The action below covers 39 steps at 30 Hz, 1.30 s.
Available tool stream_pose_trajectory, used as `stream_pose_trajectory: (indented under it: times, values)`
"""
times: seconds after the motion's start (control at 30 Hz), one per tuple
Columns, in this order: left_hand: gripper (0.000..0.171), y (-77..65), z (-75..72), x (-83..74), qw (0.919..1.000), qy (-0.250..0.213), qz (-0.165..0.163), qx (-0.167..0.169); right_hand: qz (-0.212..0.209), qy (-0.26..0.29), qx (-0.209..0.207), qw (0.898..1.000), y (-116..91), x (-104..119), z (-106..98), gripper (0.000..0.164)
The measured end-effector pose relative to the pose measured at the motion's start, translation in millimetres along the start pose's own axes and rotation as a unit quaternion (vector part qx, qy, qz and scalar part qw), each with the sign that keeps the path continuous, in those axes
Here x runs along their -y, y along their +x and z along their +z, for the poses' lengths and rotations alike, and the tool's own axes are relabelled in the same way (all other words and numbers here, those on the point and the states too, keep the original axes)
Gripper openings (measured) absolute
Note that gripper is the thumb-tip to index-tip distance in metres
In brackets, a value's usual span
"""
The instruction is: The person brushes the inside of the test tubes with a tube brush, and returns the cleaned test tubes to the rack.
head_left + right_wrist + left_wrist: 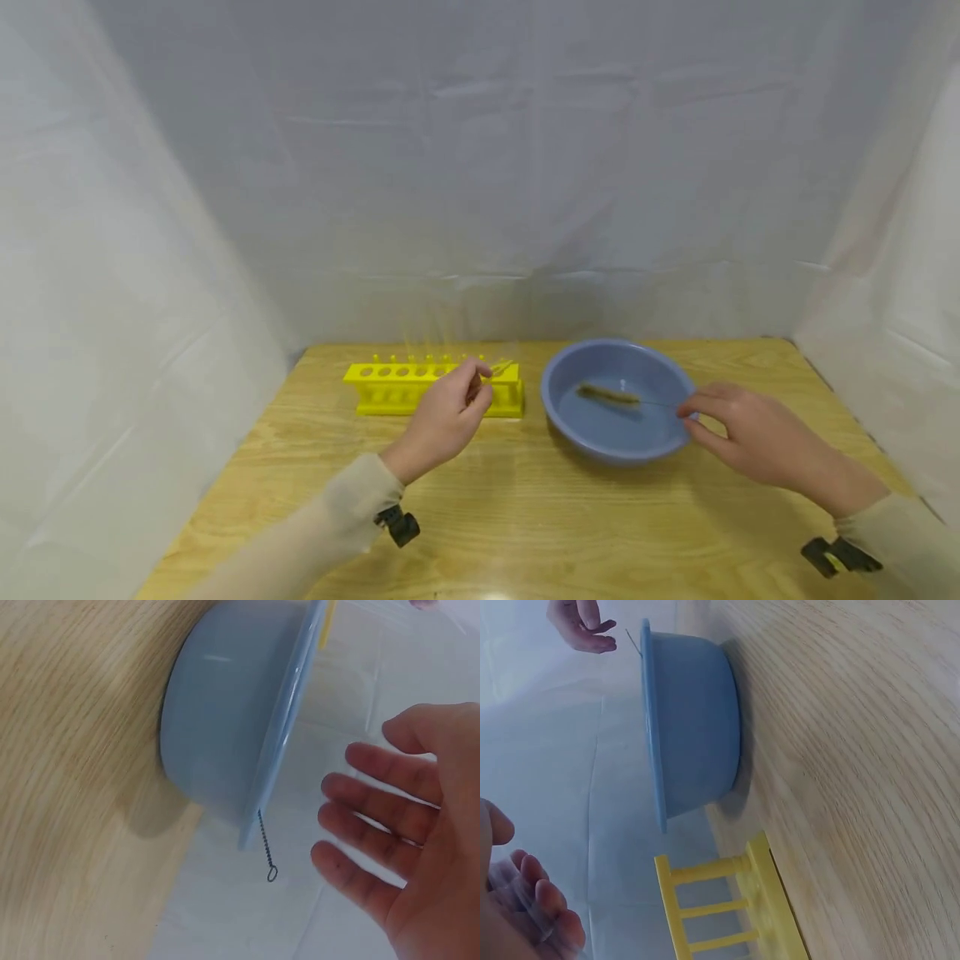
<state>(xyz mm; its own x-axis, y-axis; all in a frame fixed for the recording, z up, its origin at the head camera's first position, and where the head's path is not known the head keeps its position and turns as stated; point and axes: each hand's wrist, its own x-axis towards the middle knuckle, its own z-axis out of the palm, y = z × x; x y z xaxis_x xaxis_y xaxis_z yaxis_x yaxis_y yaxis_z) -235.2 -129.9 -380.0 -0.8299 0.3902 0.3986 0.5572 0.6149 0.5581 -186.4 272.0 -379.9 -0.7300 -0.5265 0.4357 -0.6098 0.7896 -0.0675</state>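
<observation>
Fingers (571,928) of left hand (444,417) grip clear tube (502,367); those of right hand (753,433) spread beside brush (609,395) near worktop (517,517)'s far edge.

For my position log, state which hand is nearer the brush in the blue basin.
Right: the right hand is beside the blue basin, close to the wire handle of the brush. The left hand is farther away, left of it, by the yellow rack.

below the fingers (712,402) lies a light wood-grained tabletop (510,525), with a bright glare (495,596) on its edge nearer than them. beyond them hangs a creased, greyish back sheet (540,183); paler sheets, a left sheet (97,275) and a right sheet (918,300), flank them.
</observation>
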Motion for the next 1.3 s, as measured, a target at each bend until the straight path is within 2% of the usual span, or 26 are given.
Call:
stream_pose_trajectory:
  times: [0.2,0.33,0.47,0.57,0.67,0.87,1.13,1.3]
  values:
    - [0.019,1.9,14.6,-3.1,0.9979,0.062,0.009,0.017,0.028,-0.02,0.024,0.999,-2,-8,4,0.014]
    - [0.017,2.4,20.9,-2.1,0.9944,0.1,0.025,0.024,0.06,-0.034,0.061,0.996,-4,-12,6,0.024]
    - [0.018,1.0,25.0,0.6,0.9916,0.119,0.02,0.047,0.095,-0.051,0.098,0.989,-3,-15,10,0.034]
    - [0.019,-0.7,27.6,2.6,0.9889,0.133,0.014,0.065,0.103,-0.059,0.11,0.987,-1,-16,13,0.033]
    - [0.02,-2.1,30.1,4.2,0.9872,0.14,0.014,0.075,0.098,-0.062,0.112,0.987,0,-16,15,0.028]
    - [0.021,-3.2,34.0,5.1,0.9855,0.148,0.003,0.083,0.08,-0.076,0.088,0.99,1,-16,18,0.018]
    - [0.022,-3.8,37.6,5.9,0.9822,0.162,-0.001,0.094,0.103,-0.074,0.078,0.989,5,-17,13,0.008]
    - [0.025,-3.7,40.1,6.4,0.9799,0.171,0.002,0.102,0.119,-0.057,0.072,0.989,7,-18,9,0.009]
